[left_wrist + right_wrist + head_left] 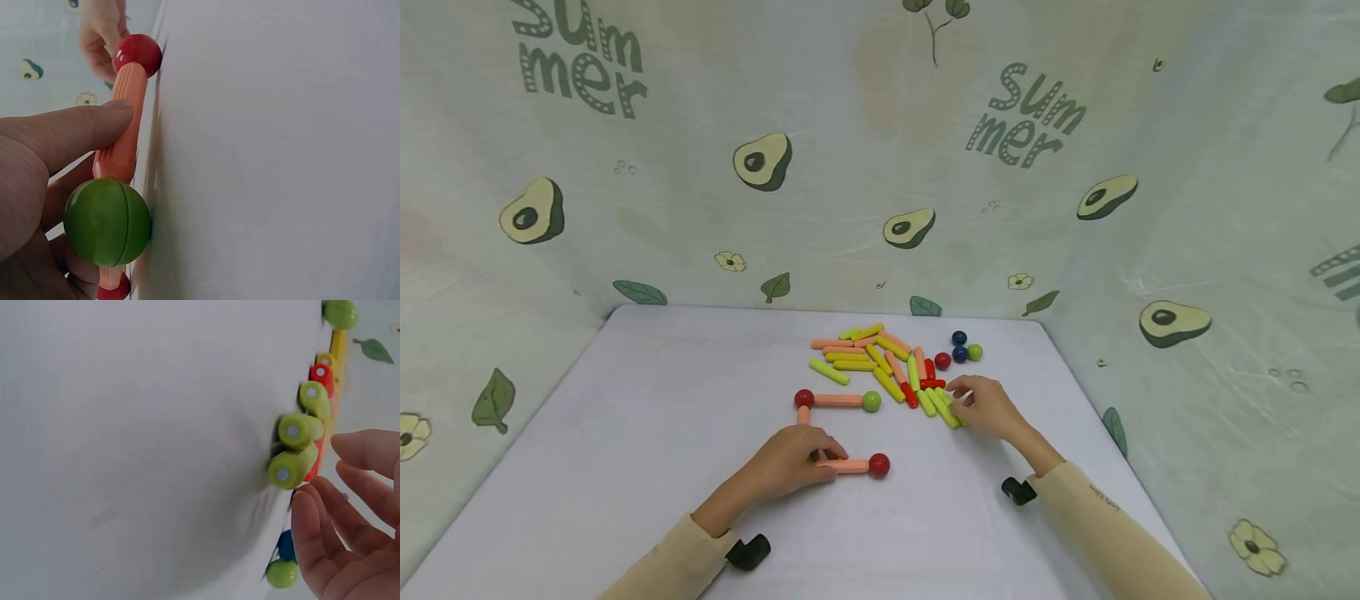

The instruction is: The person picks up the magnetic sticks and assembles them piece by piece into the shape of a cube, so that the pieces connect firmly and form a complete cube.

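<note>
My left hand (793, 458) pinches an orange magnetic stick (125, 125) between thumb and fingers. This stick joins a green ball (107, 222) to a red ball (878, 465). From the green ball, mostly hidden by the hand in the head view, a second orange stick (803, 415) leads to another red ball (804, 398). A third orange stick (838, 400) runs from there to a green ball (871, 401), making a three-sided figure. My right hand (988, 408) has its fingers spread and slightly bent, fingertips right beside light green sticks (284, 474) with grey end discs.
A loose pile of yellow sticks (854, 365), orange ones and red sticks (910, 395) lies at the back centre. Right of it sit dark blue balls (959, 337), a red ball (942, 361) and a green ball (975, 352). Printed cloth (850, 208) hangs behind the white table (625, 400).
</note>
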Available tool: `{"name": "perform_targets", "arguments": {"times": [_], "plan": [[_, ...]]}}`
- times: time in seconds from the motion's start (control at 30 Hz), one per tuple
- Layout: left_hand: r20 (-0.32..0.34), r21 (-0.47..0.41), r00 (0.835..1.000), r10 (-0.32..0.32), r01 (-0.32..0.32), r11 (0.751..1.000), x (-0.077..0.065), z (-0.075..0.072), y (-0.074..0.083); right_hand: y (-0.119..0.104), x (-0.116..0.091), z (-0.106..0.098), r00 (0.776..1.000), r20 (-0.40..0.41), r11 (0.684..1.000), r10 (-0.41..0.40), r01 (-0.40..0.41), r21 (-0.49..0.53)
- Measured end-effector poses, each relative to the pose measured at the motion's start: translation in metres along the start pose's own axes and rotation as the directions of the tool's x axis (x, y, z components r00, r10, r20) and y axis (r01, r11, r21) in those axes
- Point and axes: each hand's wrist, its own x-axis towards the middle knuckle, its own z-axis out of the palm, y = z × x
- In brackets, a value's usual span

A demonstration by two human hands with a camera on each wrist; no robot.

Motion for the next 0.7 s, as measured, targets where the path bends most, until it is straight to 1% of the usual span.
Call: {"name": "perform_targets", "arguments": {"times": [0.1,0.13,0.23,0.37,0.47,0.57,0.7], "plan": [[0.003,-0.008,1.0,-0.024,0.024,1.0,-0.001,0.0,-0.001,0.01,0.005,0.002,0.999,0.028,0.999,0.035,-0.035,0.02],[0.003,-0.008,1.0,-0.023,0.023,1.0,-0.001,0.001,-0.001,0.013,0.006,0.002,0.998,0.036,0.999,0.042,-0.043,0.028],[0.009,-0.019,1.0,-0.014,0.014,1.0,0.001,0.001,-0.001,0.018,0.008,0.002,0.995,0.065,0.996,0.08,-0.081,0.026],[0.004,-0.022,1.0,0.021,-0.021,1.0,0.002,0.0,-0.001,0.018,0.01,-0.001,0.985,0.113,0.991,0.13,-0.131,0.004],[-0.002,-0.017,1.0,0.03,-0.03,0.999,0.002,0.0,-0.002,0.017,0.011,-0.004,0.978,0.147,0.989,0.147,-0.145,-0.027],[0.007,-0.024,1.0,0.013,-0.013,1.0,0.002,0.0,-0.002,0.016,0.01,-0.007,0.973,0.169,0.987,0.155,-0.147,-0.058],[0.014,-0.028,1.0,0.0,0.001,1.0,0.001,-0.001,-0.001,0.014,0.008,-0.01,0.976,0.16,0.989,0.145,-0.136,-0.064]]}}
